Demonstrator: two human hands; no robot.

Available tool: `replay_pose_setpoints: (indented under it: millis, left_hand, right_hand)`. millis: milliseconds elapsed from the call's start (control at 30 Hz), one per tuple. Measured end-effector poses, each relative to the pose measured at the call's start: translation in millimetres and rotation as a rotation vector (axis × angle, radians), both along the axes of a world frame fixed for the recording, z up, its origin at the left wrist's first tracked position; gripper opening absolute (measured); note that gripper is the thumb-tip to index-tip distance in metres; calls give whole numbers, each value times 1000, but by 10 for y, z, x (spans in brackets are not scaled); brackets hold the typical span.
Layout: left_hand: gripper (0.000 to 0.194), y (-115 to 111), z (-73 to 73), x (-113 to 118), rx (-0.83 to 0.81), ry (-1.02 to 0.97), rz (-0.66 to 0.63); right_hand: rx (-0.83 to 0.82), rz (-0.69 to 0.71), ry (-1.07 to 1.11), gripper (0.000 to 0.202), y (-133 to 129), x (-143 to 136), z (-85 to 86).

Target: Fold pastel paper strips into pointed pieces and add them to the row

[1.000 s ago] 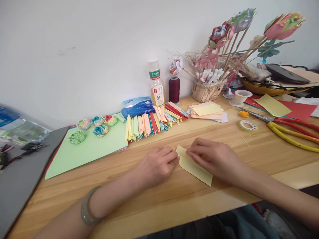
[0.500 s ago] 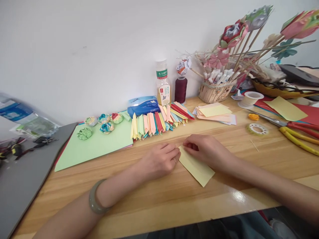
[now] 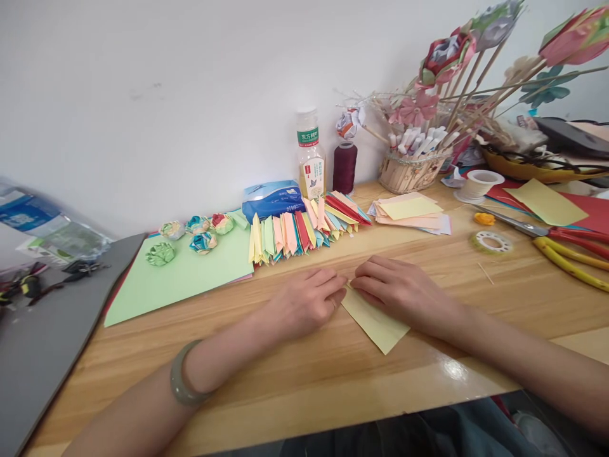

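Observation:
A yellow paper rectangle [image 3: 378,324] lies slantwise on the wooden table, its far end between my two hands. My left hand [image 3: 311,301], with a ring on it and a bangle on the wrist, has its fingers closed on the paper's far left corner. From the right, my right hand [image 3: 404,289] presses its bent fingertips on the same far end and covers part of the right edge. The fingertips of both hands nearly meet, hiding that edge. Beyond them stands a row of folded coloured paper pieces [image 3: 285,236].
Folded paper flowers [image 3: 203,243] sit on green sheets [image 3: 176,292] at left. Behind are a blue tissue pack [image 3: 271,198], a bottle [image 3: 311,158] and a thread spool [image 3: 345,168]. Paper slips [image 3: 412,212], a tape roll [image 3: 492,242], scissors [image 3: 537,231] and yellow-handled pliers [image 3: 566,260] lie right.
My right hand has flattened and its fingers have come down onto the paper's far end. My left hand has stayed nearly in place. The view has shifted slightly.

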State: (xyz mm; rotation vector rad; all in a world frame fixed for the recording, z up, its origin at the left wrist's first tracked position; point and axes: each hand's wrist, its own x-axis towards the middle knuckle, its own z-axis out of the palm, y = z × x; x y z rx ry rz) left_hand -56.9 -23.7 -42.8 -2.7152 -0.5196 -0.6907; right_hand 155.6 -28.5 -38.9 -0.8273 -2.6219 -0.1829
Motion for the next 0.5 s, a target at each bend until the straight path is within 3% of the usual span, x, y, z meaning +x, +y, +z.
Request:
replay_pose_setpoints:
  millis: [267,500]
  left_hand:
    - [33,16,33,-11,50,23,-62]
    - [31,25,10,-9,60,8,-57]
  right_hand:
    - [10,34,-81,33,-19,-4,40]
    - [-38,49,-101,26,-13,-14,58]
